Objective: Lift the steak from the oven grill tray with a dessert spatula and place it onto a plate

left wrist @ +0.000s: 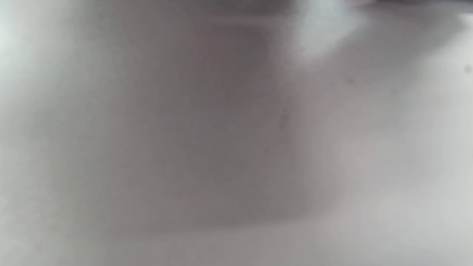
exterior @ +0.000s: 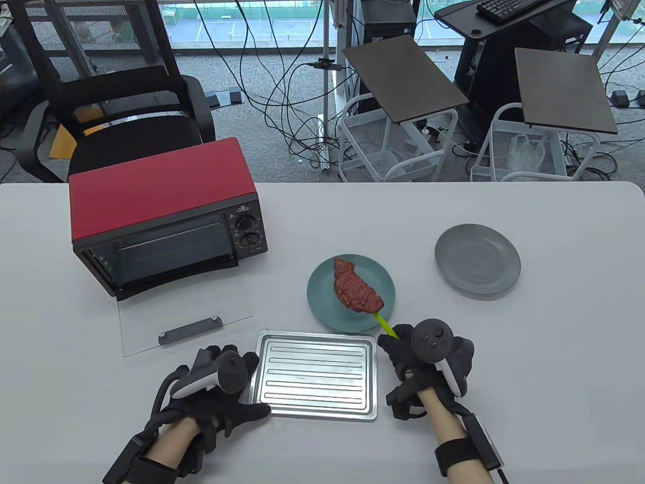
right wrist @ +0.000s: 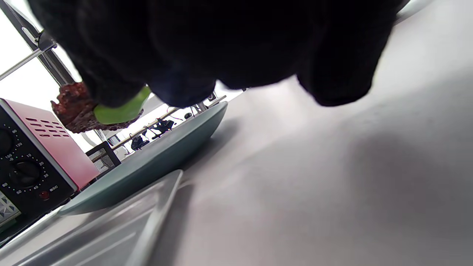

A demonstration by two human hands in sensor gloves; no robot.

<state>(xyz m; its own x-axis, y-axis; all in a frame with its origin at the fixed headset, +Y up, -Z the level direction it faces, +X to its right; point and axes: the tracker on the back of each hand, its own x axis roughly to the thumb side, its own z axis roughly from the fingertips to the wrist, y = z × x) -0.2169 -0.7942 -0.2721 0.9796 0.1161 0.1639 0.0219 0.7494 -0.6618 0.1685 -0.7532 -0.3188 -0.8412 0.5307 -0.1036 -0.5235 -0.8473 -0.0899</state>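
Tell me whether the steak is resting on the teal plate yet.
Apart. The right wrist view shows the steak on the green spatula, with background visible between it and the teal plate below.

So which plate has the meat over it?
The teal plate, the one just behind the oven tray. The steak is over it on the green spatula. The grey plate further right has nothing on it.

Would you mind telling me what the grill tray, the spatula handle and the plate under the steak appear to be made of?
Grill tray: bare metal, probably steel or aluminium, with a brushed silver sheen and pressed ribs.
Spatula handle: lime green and smooth, looks like plastic or silicone; which one is unclear.
Teal plate: matte, evenly coloured, likely glazed ceramic or melamine.
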